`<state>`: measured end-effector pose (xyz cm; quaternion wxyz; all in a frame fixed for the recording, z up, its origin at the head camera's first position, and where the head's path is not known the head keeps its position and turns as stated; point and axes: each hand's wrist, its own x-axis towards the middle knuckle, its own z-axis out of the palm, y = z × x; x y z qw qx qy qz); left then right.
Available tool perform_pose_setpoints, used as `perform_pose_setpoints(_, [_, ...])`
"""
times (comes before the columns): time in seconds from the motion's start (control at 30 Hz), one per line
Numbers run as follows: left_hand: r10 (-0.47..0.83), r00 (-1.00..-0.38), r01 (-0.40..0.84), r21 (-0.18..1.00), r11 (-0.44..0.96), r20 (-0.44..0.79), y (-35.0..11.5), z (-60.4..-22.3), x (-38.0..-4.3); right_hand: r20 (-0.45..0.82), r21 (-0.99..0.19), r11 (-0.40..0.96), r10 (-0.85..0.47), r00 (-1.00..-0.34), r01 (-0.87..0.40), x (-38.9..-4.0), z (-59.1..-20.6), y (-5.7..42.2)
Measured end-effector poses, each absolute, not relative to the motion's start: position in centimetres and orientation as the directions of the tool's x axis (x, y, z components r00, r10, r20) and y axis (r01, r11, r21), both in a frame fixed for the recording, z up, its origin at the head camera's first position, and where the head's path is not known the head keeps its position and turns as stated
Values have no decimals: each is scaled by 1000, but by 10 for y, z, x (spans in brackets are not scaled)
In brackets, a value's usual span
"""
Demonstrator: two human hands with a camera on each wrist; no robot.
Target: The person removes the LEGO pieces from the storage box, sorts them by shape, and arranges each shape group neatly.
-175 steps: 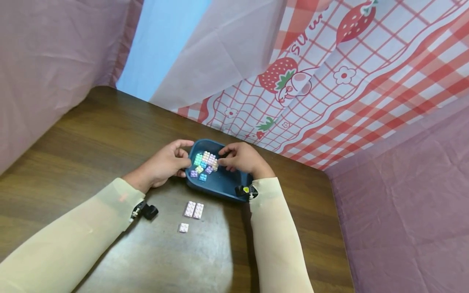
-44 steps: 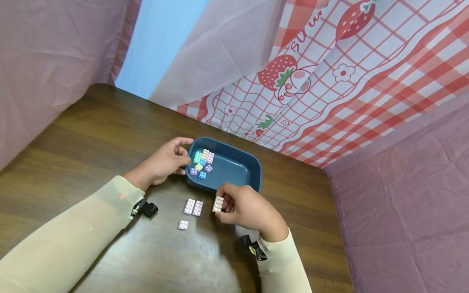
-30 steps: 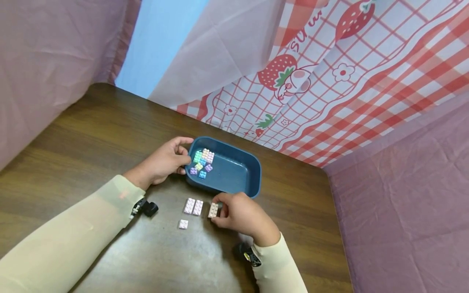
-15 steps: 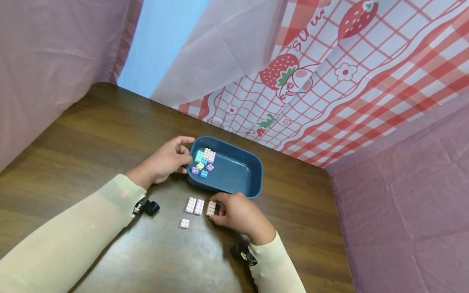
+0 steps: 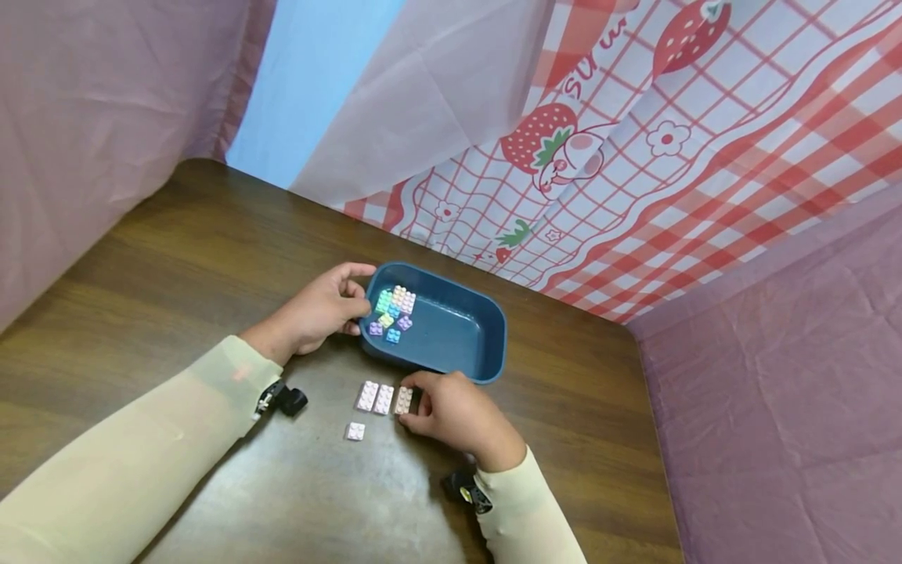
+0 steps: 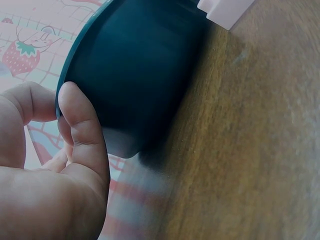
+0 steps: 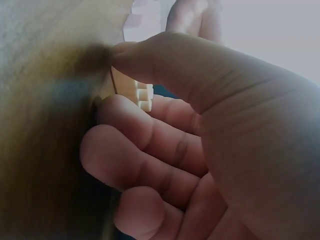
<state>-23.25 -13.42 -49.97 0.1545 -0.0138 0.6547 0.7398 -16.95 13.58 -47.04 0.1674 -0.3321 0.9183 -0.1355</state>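
Observation:
My left hand (image 5: 326, 309) pinches the left end of a dark blue plastic tray (image 5: 451, 337); the left wrist view shows thumb and fingers on either side of its rim (image 6: 67, 75). In front of the tray, my right hand (image 5: 461, 415) holds a peach toy building brick (image 5: 404, 400) by its two ends, down at the table. The right wrist view shows this brick (image 7: 127, 87) between thumb and fingers. Just left of it two pale pink bricks (image 5: 367, 396) lie side by side, and a small square pale pink brick (image 5: 355, 432) lies nearer me.
Several pastel bricks (image 5: 393, 311), green, blue, yellow and purple among them, lie in the tray's left end. The wooden table (image 5: 282, 227) ends at a strawberry-print cloth (image 5: 564, 164) behind and mauve cloth (image 5: 768, 376) on the right.
My right hand has taken the peach brick out of the tray, set it down in front and slid it left, close to the two pink bricks. The left hand has stayed on the tray.

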Motion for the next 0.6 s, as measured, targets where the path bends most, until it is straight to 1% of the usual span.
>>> perform_pose_setpoints(0.27, [208, -950, -254, 963, -90, -231, -134, -499, -232, -221, -364, 745, -652, -725, -559, -168, -473, 134])
perform_pose_setpoints(0.6, [216, -953, -238, 966, -97, -213, -134, -500, -231, -222, -393, 738, -655, -722, -548, -168, -472, 134])
